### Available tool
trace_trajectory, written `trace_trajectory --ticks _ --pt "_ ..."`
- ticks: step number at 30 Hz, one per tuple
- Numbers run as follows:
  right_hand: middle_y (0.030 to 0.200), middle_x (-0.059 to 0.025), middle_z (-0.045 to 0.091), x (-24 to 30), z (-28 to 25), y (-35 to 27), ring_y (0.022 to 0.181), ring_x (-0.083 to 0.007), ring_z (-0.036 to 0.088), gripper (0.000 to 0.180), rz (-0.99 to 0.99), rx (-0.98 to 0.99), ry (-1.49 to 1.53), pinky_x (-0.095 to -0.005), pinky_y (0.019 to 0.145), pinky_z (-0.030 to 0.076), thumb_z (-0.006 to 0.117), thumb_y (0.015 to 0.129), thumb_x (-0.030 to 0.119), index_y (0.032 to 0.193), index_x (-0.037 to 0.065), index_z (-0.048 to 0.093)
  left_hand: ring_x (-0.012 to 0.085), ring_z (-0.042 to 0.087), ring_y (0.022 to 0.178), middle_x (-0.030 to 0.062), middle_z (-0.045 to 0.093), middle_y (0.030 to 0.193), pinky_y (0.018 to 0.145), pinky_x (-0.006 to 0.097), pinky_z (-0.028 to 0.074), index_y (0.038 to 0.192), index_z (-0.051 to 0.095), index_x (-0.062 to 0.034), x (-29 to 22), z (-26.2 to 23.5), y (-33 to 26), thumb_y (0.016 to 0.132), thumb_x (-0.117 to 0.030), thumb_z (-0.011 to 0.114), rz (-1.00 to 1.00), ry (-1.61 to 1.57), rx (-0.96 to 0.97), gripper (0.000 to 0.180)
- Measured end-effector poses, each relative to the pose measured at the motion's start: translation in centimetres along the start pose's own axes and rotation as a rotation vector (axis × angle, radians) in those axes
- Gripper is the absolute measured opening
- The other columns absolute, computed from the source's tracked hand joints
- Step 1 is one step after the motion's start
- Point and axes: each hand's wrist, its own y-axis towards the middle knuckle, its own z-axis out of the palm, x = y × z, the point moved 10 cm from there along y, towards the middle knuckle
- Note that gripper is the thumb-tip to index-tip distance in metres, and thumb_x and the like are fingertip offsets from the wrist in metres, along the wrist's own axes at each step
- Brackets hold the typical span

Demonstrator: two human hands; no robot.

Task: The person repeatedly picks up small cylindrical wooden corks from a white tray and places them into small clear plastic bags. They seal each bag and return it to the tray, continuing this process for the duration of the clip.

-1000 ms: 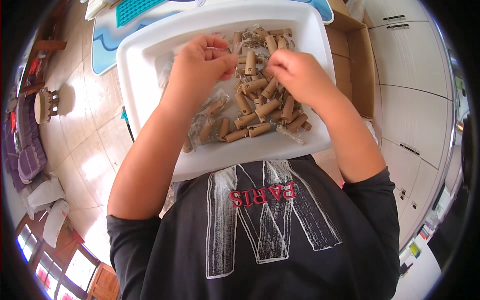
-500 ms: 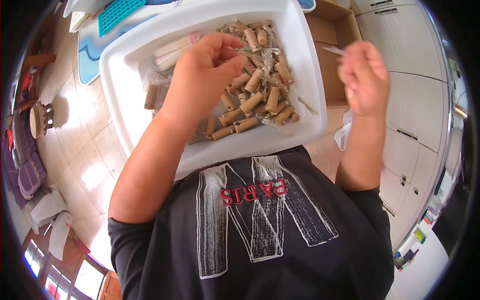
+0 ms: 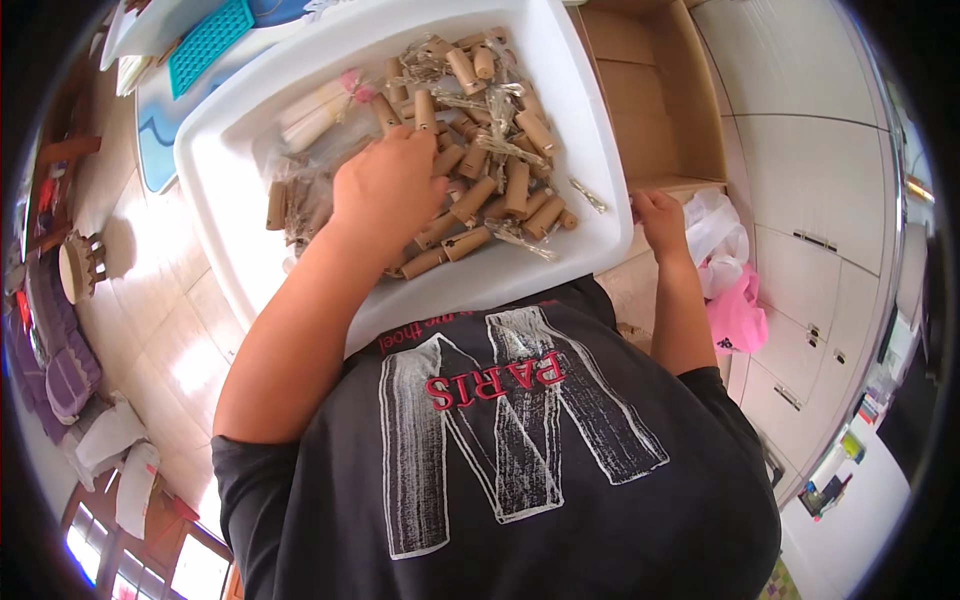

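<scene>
Left hand (image 3: 392, 188): centre-left of frame, back of hand up, over the pile; fingers reach down among the cylinders, tips largely hidden, so cannot tell whether they grasp one.
Right hand (image 3: 660, 222): right of centre, just beside the tub's right rim; fingers curled in, cannot tell whether anything is pinched.
Cork-shaped cylinders (image 3: 516, 188): tan, heaped at centre and upper centre of frame, lying at mixed angles inside the tub.
Wire bundles (image 3: 520, 240): thin, pale, tangled among the cylinders; one lies apart, near the tub's right wall.
Tub (image 3: 205, 190): white, rectangular, upper centre of frame.
Pale bundle (image 3: 318, 112): pink at one end, in the tub's upper left.
Cardboard box (image 3: 655, 95): open, upper right, beside the tub.
Bags: white plastic bag (image 3: 712, 232) and pink bag (image 3: 738, 315), right of the right forearm.
Teal mat (image 3: 212, 45): gridded, upper left.
</scene>
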Motion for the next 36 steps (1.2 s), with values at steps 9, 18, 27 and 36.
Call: trace_trajectory --ticks 9,18,27,36 --pt "0.09 -0.018 0.062 -14.9 4.1 0.4 0.082 -0.025 0.062 0.029 -0.301 0.099 -0.446 -0.0352 0.061 0.048 0.062 0.078 0.021 0.098 0.0 0.059 0.0299 0.059 0.084 0.0107 0.061 0.094 0.073 0.04 0.047 0.092 0.057 -0.0062 -0.3 -0.9 -0.2 0.073 -0.021 0.061 0.053 -0.046 -0.019 0.025" --pt "0.126 -0.0241 0.046 -13.7 0.1 -3.6 0.113 -0.0335 0.049 0.059 0.525 0.112 -0.101 -0.0387 0.09 0.042 0.06 0.079 0.037 0.124 0.001 0.046 0.0334 0.059 0.081 0.0162 0.061 0.089 0.072 0.04 0.046 0.091 0.056 -0.0024 1.0 -3.4 -1.4 0.073 -0.015 0.059 0.012 -0.298 -0.109 0.022" --pt "0.113 -0.0242 0.055 -7.9 -12.9 -1.4 0.107 -0.0318 0.053 0.055 -0.078 -0.501 -0.736 -0.0346 0.091 0.04 0.062 0.078 0.021 0.124 -0.002 0.043 0.017 0.058 0.07 0.0107 0.059 0.085 0.067 0.028 0.046 0.096 0.057 -0.001 1.4 -4.2 -2.1 0.075 -0.011 0.064 0.014 -0.414 -0.184 0.024" --pt "0.095 -0.0124 0.064 26.0 3.5 -5.2 0.082 -0.0165 0.062 0.036 -0.466 0.264 0.296 -0.0268 0.075 0.048 0.051 0.091 0.024 0.115 -0.003 0.05 0.0266 0.06 0.071 0.0139 0.058 0.09 0.066 0.036 0.048 0.092 0.056 -0.0019 1.3 -6.4 -3.8 0.072 -0.009 0.062 -0.011 -0.498 -0.289 0.023"
